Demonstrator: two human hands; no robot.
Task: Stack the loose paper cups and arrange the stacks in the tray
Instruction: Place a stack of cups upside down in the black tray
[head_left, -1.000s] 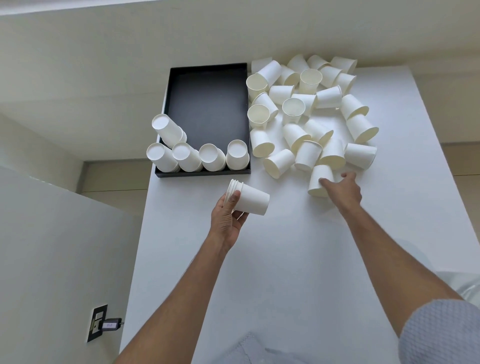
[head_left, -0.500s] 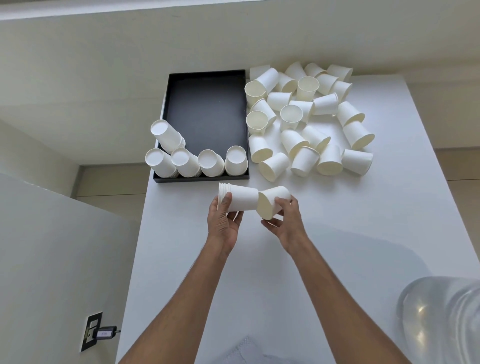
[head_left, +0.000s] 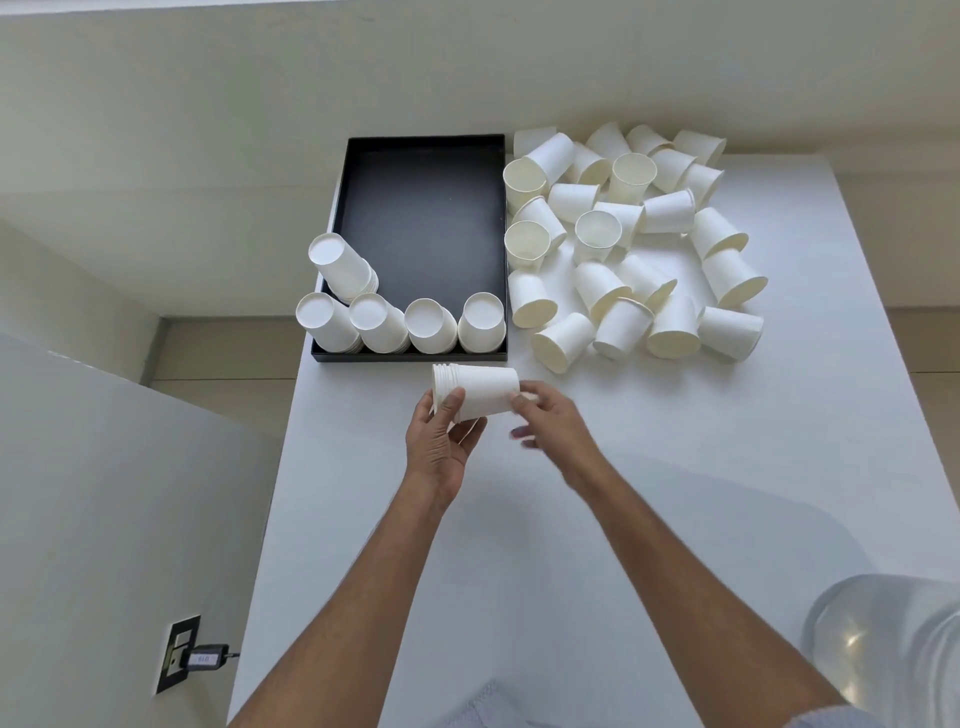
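Observation:
My left hand (head_left: 441, 441) grips a short stack of white paper cups (head_left: 475, 389), lying sideways just in front of the black tray (head_left: 426, 218), rims to the left. My right hand (head_left: 550, 421) touches the stack's bottom end with its fingertips; its fingers are blurred. Several cup stacks (head_left: 400, 322) stand upside down along the tray's near edge, with one more stack (head_left: 343, 267) leaning at the left side. A heap of loose white cups (head_left: 623, 249) lies on the white table (head_left: 675, 467) to the right of the tray.
The tray's far part is bare black. A clear plastic container (head_left: 893, 639) shows at the lower right corner. The table's left edge drops off to a floor and a wall socket (head_left: 179, 654). A wall runs behind the table.
My right hand took a loose cup from the heap, brought it to the stack and pushed it on. The stack in my left hand stayed in front of the tray.

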